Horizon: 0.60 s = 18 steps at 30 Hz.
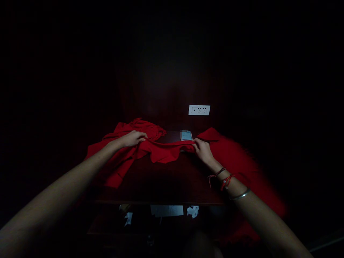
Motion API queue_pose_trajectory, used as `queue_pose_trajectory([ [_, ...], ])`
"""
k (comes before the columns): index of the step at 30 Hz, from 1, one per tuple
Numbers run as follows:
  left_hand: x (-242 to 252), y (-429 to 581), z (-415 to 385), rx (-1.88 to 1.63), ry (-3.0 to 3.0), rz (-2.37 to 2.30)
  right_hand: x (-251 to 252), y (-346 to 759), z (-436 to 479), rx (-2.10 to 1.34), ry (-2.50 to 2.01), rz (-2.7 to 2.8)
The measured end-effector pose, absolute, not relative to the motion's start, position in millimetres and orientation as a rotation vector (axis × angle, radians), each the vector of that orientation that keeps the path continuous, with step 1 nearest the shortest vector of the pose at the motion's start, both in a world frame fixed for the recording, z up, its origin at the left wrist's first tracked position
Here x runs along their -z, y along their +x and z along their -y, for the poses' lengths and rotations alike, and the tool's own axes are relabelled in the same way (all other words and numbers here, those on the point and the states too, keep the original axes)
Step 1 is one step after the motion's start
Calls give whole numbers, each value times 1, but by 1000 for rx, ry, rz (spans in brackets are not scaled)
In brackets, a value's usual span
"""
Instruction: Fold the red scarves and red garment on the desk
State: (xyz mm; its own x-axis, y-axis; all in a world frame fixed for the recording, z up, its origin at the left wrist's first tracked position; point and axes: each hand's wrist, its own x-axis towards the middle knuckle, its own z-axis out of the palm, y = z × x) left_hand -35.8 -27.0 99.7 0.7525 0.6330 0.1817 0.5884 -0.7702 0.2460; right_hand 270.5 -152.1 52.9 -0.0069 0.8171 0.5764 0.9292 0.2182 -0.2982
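Note:
A long red cloth (165, 152), which looks like a scarf with fringe at its bunched left end, stretches between my two hands over a dark tabletop (161, 179). My left hand (134, 138) is closed on its upper edge at the left. At the right, my right hand (202, 148) pinches the same edge. Between the hands the cloth sags in loose folds. Its right part spreads wide under my right forearm and drops past the table's front. Just behind the held edge lies a phone (186, 135) with a lit screen, its lower part covered by the cloth.
On the dark wall behind the table sits a white socket panel (199, 110). Beneath the tabletop, a lower shelf holds a pale flat sheet (167, 210) and crumpled white pieces (192, 211). Deep shadow hides most of the surroundings.

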Motion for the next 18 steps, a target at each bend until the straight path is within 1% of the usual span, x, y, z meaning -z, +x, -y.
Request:
queue_pose_trajectory([
  [4, -92, -32, 33, -677, 2452, -1013, -75, 285, 157, 473, -1714, 2021],
  [7, -94, -32, 36, -706, 2302, -1012, -80, 298, 157, 503, -1775, 2123],
  [9, -98, -35, 36, -679, 2296, -983, -79, 304, 156, 424, -1721, 2238],
  [12, -105, -40, 36, -634, 2341, -937, -76, 308, 156, 208, -1553, 2359],
  [16, -109, -46, 36, -523, 2485, -937, -71, 310, 159, -61, -1488, 2330],
  [18, -108, -47, 35, -470, 2536, -949, -70, 311, 160, -112, -1494, 2325],
])
